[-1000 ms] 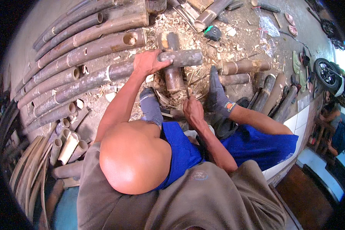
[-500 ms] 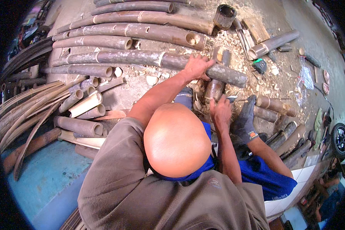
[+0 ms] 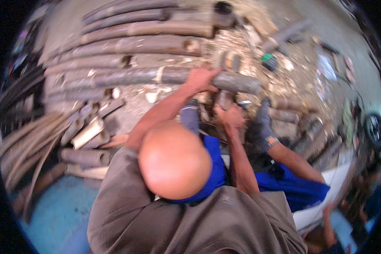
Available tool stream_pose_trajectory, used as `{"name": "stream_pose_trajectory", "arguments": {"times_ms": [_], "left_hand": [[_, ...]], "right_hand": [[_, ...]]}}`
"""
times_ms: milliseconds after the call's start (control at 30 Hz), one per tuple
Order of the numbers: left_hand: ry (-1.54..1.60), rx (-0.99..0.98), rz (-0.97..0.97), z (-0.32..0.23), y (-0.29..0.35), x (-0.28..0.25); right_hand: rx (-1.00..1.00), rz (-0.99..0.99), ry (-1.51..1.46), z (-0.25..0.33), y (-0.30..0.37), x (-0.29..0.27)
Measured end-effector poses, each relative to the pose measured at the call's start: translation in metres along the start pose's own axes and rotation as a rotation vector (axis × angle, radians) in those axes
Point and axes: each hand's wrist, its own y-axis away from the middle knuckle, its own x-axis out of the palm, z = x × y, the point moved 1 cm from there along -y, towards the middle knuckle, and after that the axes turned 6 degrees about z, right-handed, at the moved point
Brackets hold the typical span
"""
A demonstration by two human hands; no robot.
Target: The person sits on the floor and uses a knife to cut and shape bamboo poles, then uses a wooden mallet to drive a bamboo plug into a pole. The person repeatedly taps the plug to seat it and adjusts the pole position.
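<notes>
A long dark bamboo pole (image 3: 127, 78) lies crosswise over a short thick piece of bamboo or wood (image 3: 225, 100). My left hand (image 3: 202, 80) is closed over the pole not far from its right end. Just on the near side of the pole, my right hand (image 3: 230, 115) has curled fingers by the near end of the short piece. Something shiny, perhaps metal, shows beside it, but blur hides what the hand grips. Pale shavings (image 3: 245, 46) cover the floor beyond the pole.
Several bamboo poles (image 3: 127, 45) lie at the far left. Split strips (image 3: 34, 131) and cut tubes (image 3: 82, 156) are piled at the left. A green-and-black tape measure (image 3: 269, 62) lies at the right, near more bamboo pieces (image 3: 285, 115). Another person's arm (image 3: 328, 224) shows at lower right.
The whole view has shifted and blurred. Against the floor, the pole and my left hand have come a little nearer, and my right hand sits closer to the pole.
</notes>
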Motion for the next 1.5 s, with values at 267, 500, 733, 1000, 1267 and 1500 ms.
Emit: {"name": "stream_pose_trajectory", "arguments": {"times_ms": [267, 500, 733, 1000, 1267, 1500], "left_hand": [[-0.046, 0.028, -0.067, 0.000, -0.021, -0.008], [-0.079, 0.049, -0.080, 0.011, -0.010, 0.005], [-0.099, 0.083, 0.014, -0.004, -0.006, 0.012], [-0.051, 0.043, 0.061, -0.005, -0.004, 0.017], [-0.253, 0.124, -0.186, -0.012, 0.021, 0.021], [-0.209, 0.131, -0.213, 0.035, 0.107, 0.022]], "right_hand": [[0.075, -0.065, -0.165, 0.001, -0.029, -0.007], [0.027, -0.132, -0.072, -0.017, -0.010, -0.002], [0.051, 0.145, -0.009, -0.038, -0.005, 0.014], [-0.199, -0.002, -0.178, -0.048, 0.010, -0.069], [-0.231, -0.558, -0.649, -0.145, 0.138, -0.272], [-0.072, -1.210, -1.031, -0.289, 0.221, -0.298]]}}
